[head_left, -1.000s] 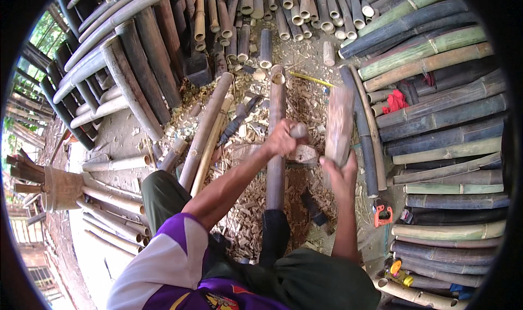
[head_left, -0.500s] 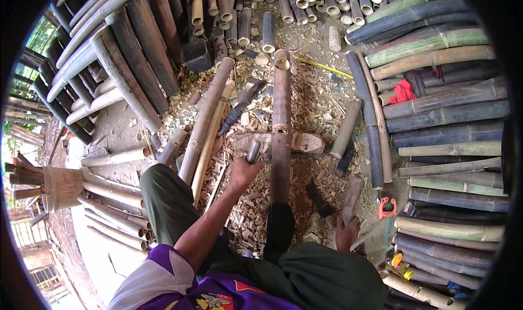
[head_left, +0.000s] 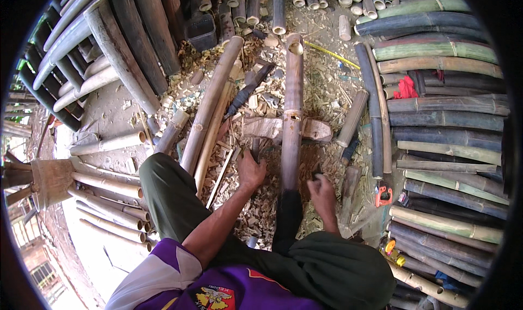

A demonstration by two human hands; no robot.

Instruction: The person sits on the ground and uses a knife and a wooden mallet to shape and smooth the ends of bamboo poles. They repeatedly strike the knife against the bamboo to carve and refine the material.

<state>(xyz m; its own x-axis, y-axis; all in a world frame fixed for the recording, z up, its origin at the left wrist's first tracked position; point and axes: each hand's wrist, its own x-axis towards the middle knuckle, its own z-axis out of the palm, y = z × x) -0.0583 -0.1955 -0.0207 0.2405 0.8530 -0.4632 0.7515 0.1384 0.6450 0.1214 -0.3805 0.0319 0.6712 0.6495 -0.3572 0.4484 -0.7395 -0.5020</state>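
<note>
A long brown bamboo pole [head_left: 292, 86] runs away from me over a notched wooden block [head_left: 262, 128]; its near end meets my dark-clad leg. Left of the pole, my left hand [head_left: 251, 171] is closed around a short, grey cylindrical tool [head_left: 255, 145], its end upright above the fist. On the pole's other side my right hand [head_left: 322, 194] has curled fingers at a small dark thing [head_left: 317, 171], which the hand partly hides. A flat wooden stick [head_left: 350, 193] lies on the ground just right of that hand. A small hole [head_left: 295, 115] shows in the pole above the block.
Wood chips [head_left: 261, 201] cover the ground. Two more poles [head_left: 212, 108] lean at left, near a dark-wrapped tool [head_left: 248, 92]. Stacked bamboo [head_left: 447, 119] lines the right side. An orange clamp-like tool [head_left: 383, 194], a yellow tape [head_left: 332, 54] and a black bin [head_left: 201, 33] lie about.
My right hand has let go of the wooden stick, now lying on the ground, and has moved up and left toward the pole. The left-hand tool has turned more upright. The view has shifted slightly.
</note>
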